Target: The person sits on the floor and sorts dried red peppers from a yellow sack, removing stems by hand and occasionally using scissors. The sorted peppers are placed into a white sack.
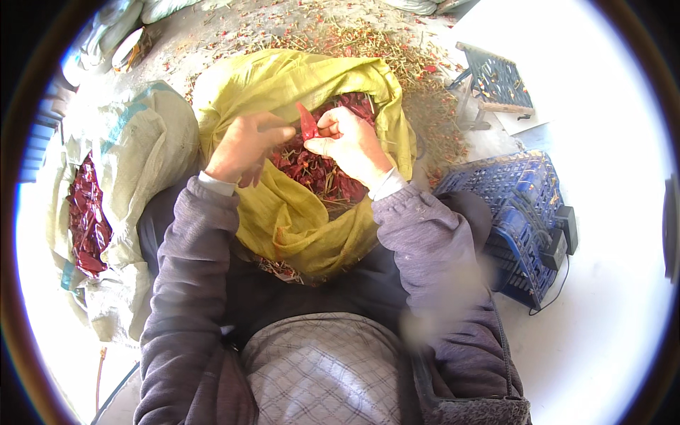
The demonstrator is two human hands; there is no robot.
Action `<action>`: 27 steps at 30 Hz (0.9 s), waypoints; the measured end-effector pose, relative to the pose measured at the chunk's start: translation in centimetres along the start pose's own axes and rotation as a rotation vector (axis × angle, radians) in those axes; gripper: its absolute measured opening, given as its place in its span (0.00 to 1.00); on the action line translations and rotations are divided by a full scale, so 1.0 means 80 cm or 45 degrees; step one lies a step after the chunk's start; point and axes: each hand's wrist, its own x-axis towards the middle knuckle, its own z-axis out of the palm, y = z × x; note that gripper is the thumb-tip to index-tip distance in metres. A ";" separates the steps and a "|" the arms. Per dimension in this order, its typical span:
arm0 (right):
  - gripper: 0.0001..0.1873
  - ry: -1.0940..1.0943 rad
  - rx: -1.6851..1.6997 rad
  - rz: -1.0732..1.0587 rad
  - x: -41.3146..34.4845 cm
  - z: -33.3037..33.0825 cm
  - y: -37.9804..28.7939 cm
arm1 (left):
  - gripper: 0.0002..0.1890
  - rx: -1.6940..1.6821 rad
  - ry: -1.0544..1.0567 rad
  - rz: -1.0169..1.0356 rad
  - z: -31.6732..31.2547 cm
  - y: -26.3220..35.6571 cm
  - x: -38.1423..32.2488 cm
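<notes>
Between the thumb and fingers of my right hand (351, 139) is a dried red chili pepper (307, 122), its tip pointing up. My left hand (248, 144) is just left of the pepper, slightly blurred, with thumb and fingers apart and nothing visible in it. Both hands are over the mouth of a yellow woven sack (297, 223), its rim folded outward. Inside the sack lies a heap of dried red chilies (324, 178) mixed with pale stems. Part of the heap is hidden behind my hands.
A white woven sack (154, 127) stands at my left, dark red chilies (87, 218) showing through its opening. On my right is a blue plastic crate (510, 212) with black boxes and a cable. Stem litter (372, 42) covers the floor ahead, near a small folding stool (496, 77).
</notes>
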 end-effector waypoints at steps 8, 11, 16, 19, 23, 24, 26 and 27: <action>0.14 -0.109 0.219 0.099 0.008 0.013 -0.014 | 0.24 -0.136 0.144 0.219 0.012 0.013 0.001; 0.13 -0.102 0.483 0.400 0.009 0.011 -0.022 | 0.25 0.157 0.207 0.183 0.007 0.021 -0.002; 0.11 -0.127 0.666 0.451 0.010 0.011 -0.025 | 0.25 0.249 -0.032 0.291 0.012 0.029 -0.007; 0.13 -0.106 0.695 0.367 0.008 0.014 -0.025 | 0.23 0.288 -0.008 0.361 0.014 0.028 -0.008; 0.13 -0.018 0.707 0.271 0.009 0.020 -0.022 | 0.22 0.302 0.089 0.393 0.011 0.020 -0.003; 0.13 0.006 0.696 0.248 0.011 0.022 -0.021 | 0.22 0.374 0.131 0.421 0.010 0.017 -0.002; 0.12 -0.029 0.614 0.213 0.014 0.026 -0.018 | 0.22 0.517 0.224 0.462 0.008 0.012 0.000; 0.12 -0.061 0.604 0.164 0.014 0.027 -0.015 | 0.22 0.588 0.273 0.476 0.007 0.011 0.001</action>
